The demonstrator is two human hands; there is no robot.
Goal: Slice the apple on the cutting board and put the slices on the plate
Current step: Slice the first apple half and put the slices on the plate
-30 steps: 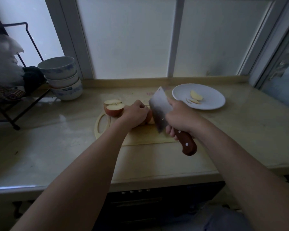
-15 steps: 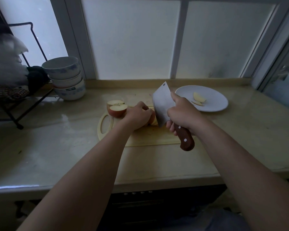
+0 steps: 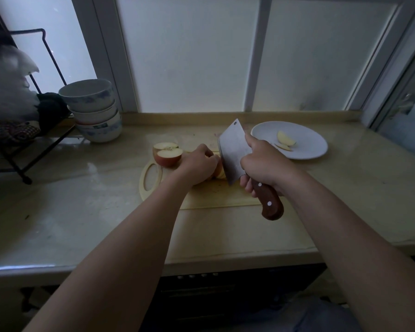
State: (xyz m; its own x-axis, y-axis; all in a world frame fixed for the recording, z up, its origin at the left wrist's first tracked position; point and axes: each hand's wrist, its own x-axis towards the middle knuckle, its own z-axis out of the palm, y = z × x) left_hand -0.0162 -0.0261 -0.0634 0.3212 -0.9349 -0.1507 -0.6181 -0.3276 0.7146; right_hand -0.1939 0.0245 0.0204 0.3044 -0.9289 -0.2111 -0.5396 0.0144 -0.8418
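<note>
Down on the wooden cutting board (image 3: 213,196), the left hand (image 3: 198,165) is holding an apple piece (image 3: 218,170), its fingers (image 3: 207,153) curling over it. The right hand (image 3: 264,164) is gripping the cleaver (image 3: 231,149) by its wooden handle, fingers wrapping fully round, the blade standing just beside the left hand. Two cut apple chunks (image 3: 167,154) are sitting at the board's left end. Two slices (image 3: 285,140) are lying on the white plate (image 3: 309,149), which is sitting to the right on the counter (image 3: 106,200).

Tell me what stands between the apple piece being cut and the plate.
The cleaver and the right hand gripping it sit directly between the apple piece held by the left hand and the plate. Beyond them, nothing else visible blocks the way to the plate.
</note>
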